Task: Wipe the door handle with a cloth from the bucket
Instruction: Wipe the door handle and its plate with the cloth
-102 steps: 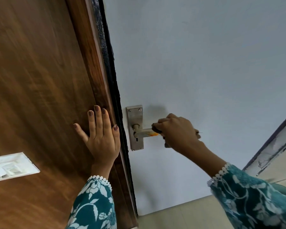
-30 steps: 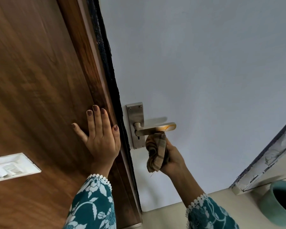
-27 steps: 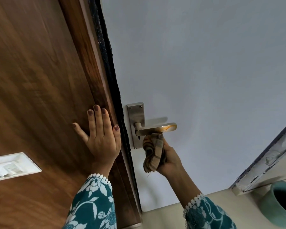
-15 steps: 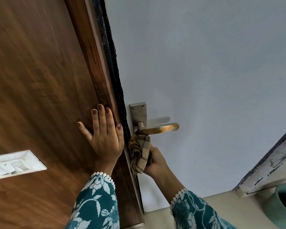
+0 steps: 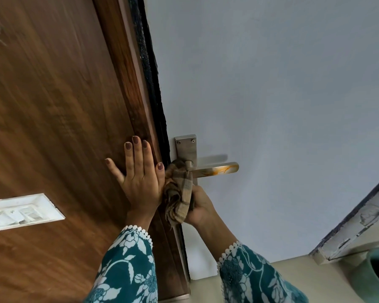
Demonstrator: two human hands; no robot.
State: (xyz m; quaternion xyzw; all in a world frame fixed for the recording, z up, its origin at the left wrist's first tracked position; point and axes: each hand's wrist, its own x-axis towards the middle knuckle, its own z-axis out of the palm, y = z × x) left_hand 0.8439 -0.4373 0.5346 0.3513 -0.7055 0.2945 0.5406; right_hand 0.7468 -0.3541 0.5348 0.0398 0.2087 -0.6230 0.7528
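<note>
- Nearest: teal floral sleeves (image 5: 127,267) at the bottom of the view, both arms reaching up toward the door edge.
- Left hand (image 5: 140,178) lies flat and open on the brown door (image 5: 53,106), fingers spread, gripping nothing. It looks like the brace. Risk: if it slips or eases off, the wiping push could swing the door and the cloth loses contact.
- Right hand (image 5: 200,204) is closed around the bunched checked cloth (image 5: 179,193), held from below, just beside the left hand.
- The cloth's top presses on the handle's neck, where the door handle (image 5: 214,169) meets the backplate (image 5: 186,149); its tail hangs loose.
- Risk: the loose tail sits right at the door edge and could get pinched there if the door moves.
- Risk: an orange-brown streak shows along the lever's outer part, which the cloth isn't touching. Stopping at the neck would leave that dirt, I'd judge.
- Risk: pushing up from underneath may rock the lever rather than scrub it.
- Farther: green bucket (image 5: 376,278) at lower right on the floor, well apart. Rinsing means letting go of the door.
</note>
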